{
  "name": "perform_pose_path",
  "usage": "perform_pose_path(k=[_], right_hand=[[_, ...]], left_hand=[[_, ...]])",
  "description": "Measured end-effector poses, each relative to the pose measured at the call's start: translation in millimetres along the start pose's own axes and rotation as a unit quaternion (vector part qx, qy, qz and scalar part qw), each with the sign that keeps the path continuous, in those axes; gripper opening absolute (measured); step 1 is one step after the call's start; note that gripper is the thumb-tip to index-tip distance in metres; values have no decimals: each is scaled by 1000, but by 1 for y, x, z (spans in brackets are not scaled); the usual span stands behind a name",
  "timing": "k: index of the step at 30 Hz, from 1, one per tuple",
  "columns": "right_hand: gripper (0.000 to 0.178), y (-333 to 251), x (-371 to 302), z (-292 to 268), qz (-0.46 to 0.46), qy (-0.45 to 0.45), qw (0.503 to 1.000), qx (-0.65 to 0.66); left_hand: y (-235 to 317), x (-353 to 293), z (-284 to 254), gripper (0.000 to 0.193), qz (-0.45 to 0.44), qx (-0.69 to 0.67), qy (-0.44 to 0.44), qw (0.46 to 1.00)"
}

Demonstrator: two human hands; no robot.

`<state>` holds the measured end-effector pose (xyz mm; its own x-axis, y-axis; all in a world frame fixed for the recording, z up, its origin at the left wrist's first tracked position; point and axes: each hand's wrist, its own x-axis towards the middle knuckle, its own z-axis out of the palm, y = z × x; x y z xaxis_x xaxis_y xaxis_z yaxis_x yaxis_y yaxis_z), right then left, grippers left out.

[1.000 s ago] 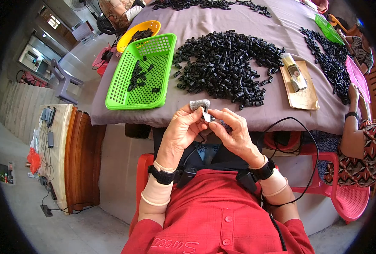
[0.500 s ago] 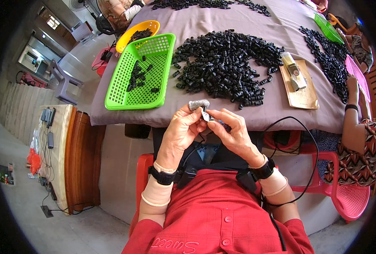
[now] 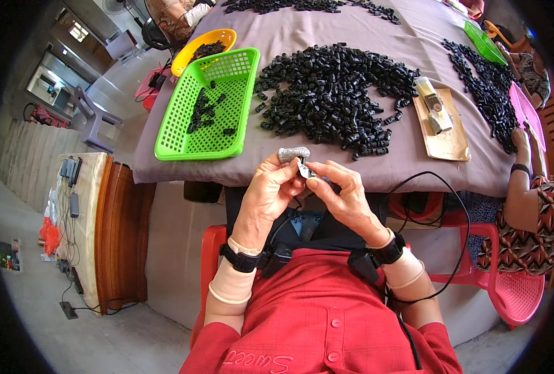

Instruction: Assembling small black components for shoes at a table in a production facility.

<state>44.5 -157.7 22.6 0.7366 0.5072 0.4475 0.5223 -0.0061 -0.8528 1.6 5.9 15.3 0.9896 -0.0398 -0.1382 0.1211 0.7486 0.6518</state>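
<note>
Head view: left hand (image 3: pixel 267 190) and right hand (image 3: pixel 345 190) meet at the fingertips, both pinching a small shiny piece (image 3: pixel 304 170) just off the near edge of the surface (image 3: pixel 427 50). Grey cover (image 3: pixel 293 153) on a left finger. From where I stand, piece looks light and stiff, maybe slick; best pinched by its sides, clear of any thin edge. Fragility: can't tell. Versus half a second ago: same pinch, hardly any shift; co-worker's hand (image 3: pixel 521 138) by the pink basket (image 3: pixel 526 112) sits nearer this side

Red btn-up shirt (image 3: pixel 311 302) w/ stitched lettering (image 3: pixel 258 359), blk wrist straps (image 3: pixel 244 259), cream sleeves (image 3: pixel 232 283), dk trousers (image 3: pixel 336 232).
</note>
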Motion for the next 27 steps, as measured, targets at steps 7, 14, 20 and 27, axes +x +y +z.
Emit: perform_pose_path(k=[7, 14, 20, 27], right_hand=[[24, 1, -1, 1, 1, 4, 1000, -14], [23, 1, -1, 2, -1, 14, 1000, -9], [22, 1, 0, 2, 5, 12, 1000, -24], [21, 2, 1, 1, 20, 22, 999, -16]], left_hand=[[-1, 1, -1, 18, -2, -3, 5, 1000], [-2, 1, 0, 17, -7, -3, 10, 1000], [-2, 1, -1, 16, -9, 13, 32, 999], [-6, 4, 3, 19, -23, -6, 26, 999]])
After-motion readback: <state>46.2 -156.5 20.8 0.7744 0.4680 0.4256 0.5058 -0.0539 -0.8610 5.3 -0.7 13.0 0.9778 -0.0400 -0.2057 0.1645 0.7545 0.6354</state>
